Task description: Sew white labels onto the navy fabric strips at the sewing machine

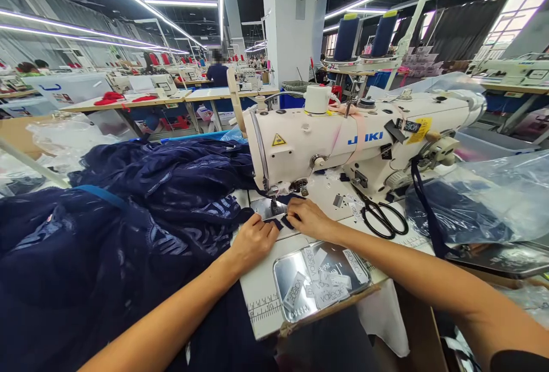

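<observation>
Just in front of the needle area of a white sewing machine (295,143), both my hands are on navy fabric. My left hand (254,242) is closed on a folded edge of the navy garment (171,189), which spreads over the left side of the table. My right hand (309,219) pinches a dark strip of the fabric beside the presser foot (274,205). Right below my hands lies a metal tray (281,280) with several white printed labels (332,295) in it. Black-handled scissors (384,220) rest to the right of my right hand.
A plastic bag of navy cloth (480,200) lies at the right. Two navy thread cones (346,38) stand behind the machine. Other sewing tables (171,100) and a seated person (217,72) are farther back, near a white pillar (289,29).
</observation>
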Motion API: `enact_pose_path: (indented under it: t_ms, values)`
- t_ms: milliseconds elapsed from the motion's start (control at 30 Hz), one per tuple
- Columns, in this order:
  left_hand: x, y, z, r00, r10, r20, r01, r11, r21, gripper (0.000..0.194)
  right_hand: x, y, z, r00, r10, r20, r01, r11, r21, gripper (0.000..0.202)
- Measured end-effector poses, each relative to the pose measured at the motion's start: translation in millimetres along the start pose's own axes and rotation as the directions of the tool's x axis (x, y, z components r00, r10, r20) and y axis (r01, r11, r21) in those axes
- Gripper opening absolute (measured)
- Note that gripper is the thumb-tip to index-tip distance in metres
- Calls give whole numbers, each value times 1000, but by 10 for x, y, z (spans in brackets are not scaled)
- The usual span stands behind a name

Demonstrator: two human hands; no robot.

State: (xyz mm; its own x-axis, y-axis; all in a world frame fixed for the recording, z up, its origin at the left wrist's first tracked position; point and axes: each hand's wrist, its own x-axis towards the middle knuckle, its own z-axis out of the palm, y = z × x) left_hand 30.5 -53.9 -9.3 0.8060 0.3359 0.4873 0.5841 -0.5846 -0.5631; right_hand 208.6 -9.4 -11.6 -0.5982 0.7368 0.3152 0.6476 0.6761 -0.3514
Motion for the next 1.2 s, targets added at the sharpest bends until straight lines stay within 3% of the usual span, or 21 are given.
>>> enact_pose_path:
  t_ms: [133, 300, 667, 833, 933, 1067, 1200]
  values:
    - [19, 19, -9, 1000, 6, -29, -5, 999, 42, 25, 80, -46, 34, 993, 104, 61, -112, 983, 145, 21]
    - [70, 43, 0, 1000, 25, -10, -25, 998, 59, 28, 97, -67, 50, 990, 131, 59, -140, 972, 189, 22]
    - [106, 76, -16, 995, 62, 74, -65, 997, 47, 28, 43, -145, 31, 991, 132, 29, -134, 985, 108, 19]
    - [126, 86, -26, 993, 60, 98, -64, 997, 39, 28, 19, -93, -10, 992, 118, 46, -126, 957, 261, 13]
    - [121, 85, -14, 991, 64, 121, -66, 998, 16, 27, -37, -54, -28, 998, 26, 63, -45, 946, 320, 13]
    - [112, 76, 17, 987, 46, 154, -41, 998, -37, 26, -145, -117, 8, 991, -124, 51, 123, 992, 21, 18]
    - [79, -4, -62, 982, -18, 186, 39, 993, -109, 21, -205, -210, 39, 971, -210, 112, 234, 932, -277, 19]
